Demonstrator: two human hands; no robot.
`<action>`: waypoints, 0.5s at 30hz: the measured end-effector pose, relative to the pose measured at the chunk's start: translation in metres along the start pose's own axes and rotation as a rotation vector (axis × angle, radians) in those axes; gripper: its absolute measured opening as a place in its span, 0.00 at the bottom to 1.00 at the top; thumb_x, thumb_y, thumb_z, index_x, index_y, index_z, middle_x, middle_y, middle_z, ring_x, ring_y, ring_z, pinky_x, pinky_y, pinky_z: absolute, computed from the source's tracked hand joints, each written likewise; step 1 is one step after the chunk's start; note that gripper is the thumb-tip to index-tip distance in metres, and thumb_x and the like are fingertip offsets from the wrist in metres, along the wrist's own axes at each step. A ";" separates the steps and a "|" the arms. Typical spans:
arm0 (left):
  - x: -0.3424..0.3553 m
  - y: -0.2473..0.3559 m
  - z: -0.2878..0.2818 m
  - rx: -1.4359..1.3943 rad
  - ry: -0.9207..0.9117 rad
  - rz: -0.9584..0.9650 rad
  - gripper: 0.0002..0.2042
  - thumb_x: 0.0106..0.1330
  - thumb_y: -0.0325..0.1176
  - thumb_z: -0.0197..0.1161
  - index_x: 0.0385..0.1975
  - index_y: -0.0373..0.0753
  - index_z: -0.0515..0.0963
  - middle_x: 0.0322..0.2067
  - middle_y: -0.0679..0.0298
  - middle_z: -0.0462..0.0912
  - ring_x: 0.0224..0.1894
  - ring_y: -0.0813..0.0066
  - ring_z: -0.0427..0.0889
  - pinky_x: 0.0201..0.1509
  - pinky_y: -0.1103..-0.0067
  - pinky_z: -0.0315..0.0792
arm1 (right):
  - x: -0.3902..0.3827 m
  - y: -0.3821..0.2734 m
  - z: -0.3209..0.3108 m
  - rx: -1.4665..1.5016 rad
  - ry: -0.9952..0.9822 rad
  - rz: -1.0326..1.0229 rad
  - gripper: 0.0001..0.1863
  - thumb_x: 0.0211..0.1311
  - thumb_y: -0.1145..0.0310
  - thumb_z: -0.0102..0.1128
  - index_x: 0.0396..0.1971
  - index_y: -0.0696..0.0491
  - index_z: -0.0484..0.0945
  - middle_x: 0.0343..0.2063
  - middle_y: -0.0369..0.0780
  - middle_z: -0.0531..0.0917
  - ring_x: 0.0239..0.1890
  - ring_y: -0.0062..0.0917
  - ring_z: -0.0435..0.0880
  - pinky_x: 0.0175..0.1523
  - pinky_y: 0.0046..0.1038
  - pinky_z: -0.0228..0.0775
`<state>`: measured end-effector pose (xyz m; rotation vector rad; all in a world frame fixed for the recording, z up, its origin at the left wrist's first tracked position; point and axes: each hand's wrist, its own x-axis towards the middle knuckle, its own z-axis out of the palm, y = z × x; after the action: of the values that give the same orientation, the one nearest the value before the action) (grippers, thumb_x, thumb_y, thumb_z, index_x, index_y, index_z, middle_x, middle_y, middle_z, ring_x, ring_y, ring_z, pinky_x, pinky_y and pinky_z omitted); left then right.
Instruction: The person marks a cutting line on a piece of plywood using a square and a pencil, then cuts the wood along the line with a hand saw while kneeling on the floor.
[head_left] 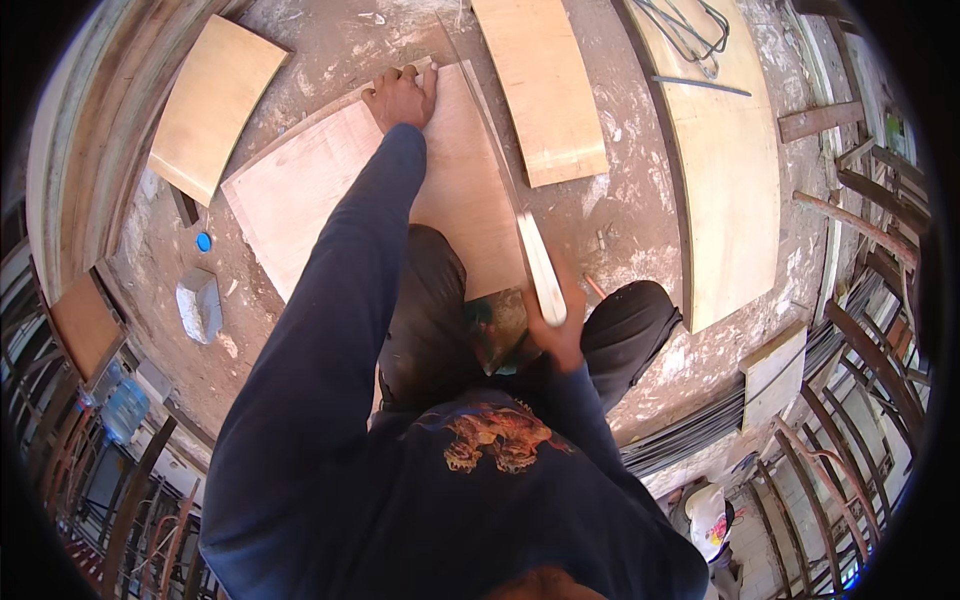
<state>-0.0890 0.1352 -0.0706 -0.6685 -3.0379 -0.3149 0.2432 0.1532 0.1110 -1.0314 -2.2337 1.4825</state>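
A pinkish plywood sheet (300, 190) lies on the floor in front of my bent knees. My left hand (402, 98) is on its far part, fingers curled at the edge. My right hand (550, 320) grips the pale handle of a hand saw (540, 268); the thin blade runs forward along the sheet's right side.
Plywood boards lie at the upper left (215, 105), upper centre (540, 100) and right (728, 220), the last carrying bent metal rods (700, 85). A pale block (200, 305) and blue cap (204, 242) are on the left. Stacked timber (70, 150) lines the left side.
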 end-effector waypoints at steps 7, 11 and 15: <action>0.003 0.000 -0.006 -0.021 -0.026 0.003 0.27 0.71 0.60 0.47 0.41 0.45 0.86 0.41 0.61 0.84 0.49 0.64 0.77 0.58 0.59 0.60 | 0.001 -0.004 -0.005 -0.004 -0.035 -0.056 0.26 0.61 0.75 0.61 0.61 0.62 0.71 0.50 0.48 0.84 0.50 0.30 0.84 0.57 0.28 0.73; 0.003 0.021 -0.002 -0.022 -0.022 0.034 0.26 0.71 0.60 0.47 0.40 0.45 0.86 0.41 0.61 0.84 0.50 0.63 0.77 0.59 0.59 0.60 | 0.104 0.012 0.036 0.259 -0.031 0.044 0.27 0.58 0.76 0.62 0.60 0.60 0.73 0.51 0.49 0.82 0.54 0.34 0.81 0.59 0.32 0.70; 0.017 -0.008 0.001 -0.012 0.039 -0.004 0.27 0.71 0.60 0.47 0.40 0.46 0.86 0.40 0.61 0.84 0.50 0.63 0.77 0.59 0.59 0.60 | -0.002 0.008 0.006 0.005 -0.038 0.003 0.28 0.58 0.76 0.60 0.62 0.60 0.71 0.52 0.50 0.82 0.53 0.34 0.83 0.57 0.29 0.73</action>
<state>-0.1076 0.1351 -0.0722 -0.6494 -3.0028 -0.3418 0.2444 0.1493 0.1019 -1.0142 -2.2541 1.5206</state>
